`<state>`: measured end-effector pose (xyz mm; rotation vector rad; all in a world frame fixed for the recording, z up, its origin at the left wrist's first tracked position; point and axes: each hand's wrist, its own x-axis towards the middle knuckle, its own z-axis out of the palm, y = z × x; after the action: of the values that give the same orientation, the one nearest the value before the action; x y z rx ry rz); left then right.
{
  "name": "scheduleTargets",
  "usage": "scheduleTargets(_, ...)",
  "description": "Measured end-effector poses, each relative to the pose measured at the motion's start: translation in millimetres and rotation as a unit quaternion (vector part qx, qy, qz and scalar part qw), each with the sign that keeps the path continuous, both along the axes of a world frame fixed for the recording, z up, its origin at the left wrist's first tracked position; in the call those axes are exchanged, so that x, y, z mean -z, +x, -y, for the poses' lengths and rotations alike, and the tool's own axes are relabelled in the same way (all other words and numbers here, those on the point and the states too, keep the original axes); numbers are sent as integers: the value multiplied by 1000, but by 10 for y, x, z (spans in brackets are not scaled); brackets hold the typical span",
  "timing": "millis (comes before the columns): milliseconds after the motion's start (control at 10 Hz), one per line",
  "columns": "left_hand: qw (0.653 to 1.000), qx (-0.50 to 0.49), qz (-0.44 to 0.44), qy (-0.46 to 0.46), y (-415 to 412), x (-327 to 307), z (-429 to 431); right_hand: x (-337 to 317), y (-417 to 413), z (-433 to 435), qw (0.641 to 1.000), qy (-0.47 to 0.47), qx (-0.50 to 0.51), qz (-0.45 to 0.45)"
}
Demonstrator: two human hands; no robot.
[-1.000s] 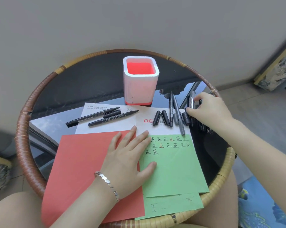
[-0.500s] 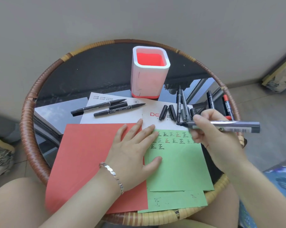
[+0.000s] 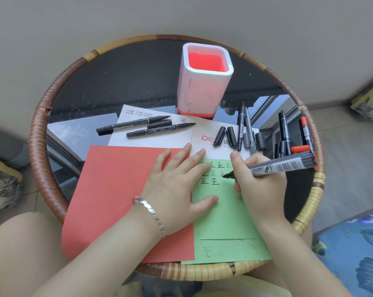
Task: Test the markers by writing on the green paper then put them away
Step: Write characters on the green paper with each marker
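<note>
My right hand (image 3: 258, 185) grips a thick grey-black marker (image 3: 284, 165), its black tip down at the green paper (image 3: 222, 217) beside the third row of written characters. My left hand (image 3: 174, 185) lies flat, fingers spread, pressing the green paper and the red sheet (image 3: 117, 196) where they meet. Two thin black markers (image 3: 147, 126) lie uncapped on white paper at the back left. More markers and loose caps (image 3: 239, 131) lie behind my right hand. A red marker and black ones (image 3: 288, 133) lie at the far right.
A white pen holder with a red inside (image 3: 204, 80) stands at the back of the round wicker-rimmed glass table (image 3: 39, 146). A second green sheet (image 3: 230, 251) sticks out under the first near the front rim. My knees are below the table.
My right hand picked up the thick marker from the pile at the right and brought it left and down, so its tip now meets the green paper. My left hand stayed pressed flat.
</note>
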<state>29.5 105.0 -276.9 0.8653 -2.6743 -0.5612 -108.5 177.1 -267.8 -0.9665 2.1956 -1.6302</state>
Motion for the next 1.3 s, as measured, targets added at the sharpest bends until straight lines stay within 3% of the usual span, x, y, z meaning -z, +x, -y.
scheduleTargets(700, 1000, -4, -5, -6, -8, 2, -3, 56, -35, -3, 998, 37, 14, -45)
scheduleTargets(1000, 1000, -4, -2, 1, -5, -9, -6, -77, -27, -74, 998, 2, -46, 40)
scheduleTargets(1100, 1000, -4, -1, 2, -7, -11, -5, -26, -28, -131, 995, 48, -61, -64)
scheduleTargets(1300, 1000, -6, -2, 1, -10, -12, -8, -30, -105, -130, 995, 59, -47, -69)
